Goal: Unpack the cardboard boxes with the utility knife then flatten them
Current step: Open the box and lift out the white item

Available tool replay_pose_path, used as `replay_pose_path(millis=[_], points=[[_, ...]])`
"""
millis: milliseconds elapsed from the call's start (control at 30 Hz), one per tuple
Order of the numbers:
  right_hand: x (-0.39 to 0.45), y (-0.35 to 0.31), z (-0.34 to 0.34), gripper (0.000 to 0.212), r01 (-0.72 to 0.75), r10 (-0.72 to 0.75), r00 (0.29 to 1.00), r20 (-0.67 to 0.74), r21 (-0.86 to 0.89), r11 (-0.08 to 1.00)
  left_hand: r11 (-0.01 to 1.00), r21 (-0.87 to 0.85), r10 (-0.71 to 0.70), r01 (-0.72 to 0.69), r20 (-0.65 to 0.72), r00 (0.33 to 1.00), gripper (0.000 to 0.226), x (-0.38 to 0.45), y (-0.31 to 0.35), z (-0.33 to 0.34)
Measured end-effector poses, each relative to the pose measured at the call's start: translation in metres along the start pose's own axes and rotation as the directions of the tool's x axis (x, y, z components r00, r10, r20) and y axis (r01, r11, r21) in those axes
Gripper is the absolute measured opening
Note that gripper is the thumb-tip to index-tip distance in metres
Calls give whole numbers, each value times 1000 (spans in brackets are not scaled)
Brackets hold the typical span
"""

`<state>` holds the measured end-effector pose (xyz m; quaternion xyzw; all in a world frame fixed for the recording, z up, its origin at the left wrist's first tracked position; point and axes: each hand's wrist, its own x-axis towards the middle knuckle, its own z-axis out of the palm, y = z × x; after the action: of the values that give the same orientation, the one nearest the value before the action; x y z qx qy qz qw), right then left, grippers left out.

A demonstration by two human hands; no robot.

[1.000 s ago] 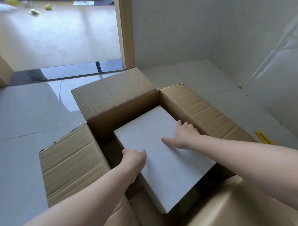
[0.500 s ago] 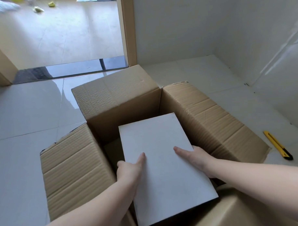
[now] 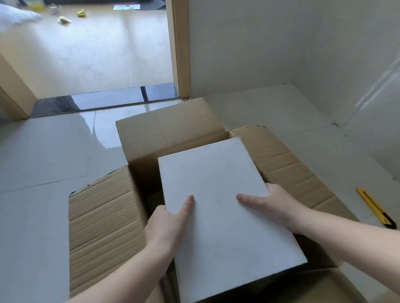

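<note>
— Corrugated brown card, ribbed and creased: that's the cardboard box (image 3: 101, 222) on the floor in front of you, all flaps folded outward. What have you got in it?

— You're holding a flat white box (image 3: 221, 209), a plain rectangle with a smooth matt face and crisp corners, tilted with its far end over the open mouth of the carton.

— And your grip?

— Your left hand (image 3: 167, 227) clasps the left edge, thumb laid straight along the top face, the other fingers hidden beneath. Your right hand (image 3: 271, 207) takes the right edge the same way: thumb flat on top, fingers wrapped under and out of sight.

— Where's the cutter?

— Your utility knife (image 3: 375, 207) lies on the floor (image 3: 36, 161) to the right, well apart from both hands and just beside the right flap. It's a slim yellow bar with a black end, pointing away from you at a slant.

— What's the floor like?

— Glossy pale tile with thin grout lines, throwing back window light. Beyond a dark polished threshold strip (image 3: 115, 100), a wooden door frame (image 3: 181, 45) opens onto a warmer, beige floor with a few small yellow scraps (image 3: 64, 19). Plain white walls (image 3: 258, 40) meet in the corner to your right.
</note>
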<state>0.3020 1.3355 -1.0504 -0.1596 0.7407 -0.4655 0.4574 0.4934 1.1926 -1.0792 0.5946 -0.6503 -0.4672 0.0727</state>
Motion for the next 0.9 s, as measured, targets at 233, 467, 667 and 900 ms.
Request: replay_pose_path(millis=[233, 467, 667, 900], points=[[-88, -150, -10, 39, 92, -80, 991, -107, 111, 990, 979, 125, 165, -159, -32, 986, 62, -54, 141, -108], [-250, -434, -54, 41, 236, -204, 947, -249, 108, 966, 909, 131, 402, -395, -31, 915, 56, -172, 399, -295], [-414, -643, -81, 32, 398, -330, 867, -373, 120, 909, 796, 172, 592, -581, -15, 806, 52, -297, 595, -454], [-493, -707, -103, 44, 535, -426, 758, -494, 97, 839, 720, 183, 683, -669, -19, 730, 60, -365, 679, -497]])
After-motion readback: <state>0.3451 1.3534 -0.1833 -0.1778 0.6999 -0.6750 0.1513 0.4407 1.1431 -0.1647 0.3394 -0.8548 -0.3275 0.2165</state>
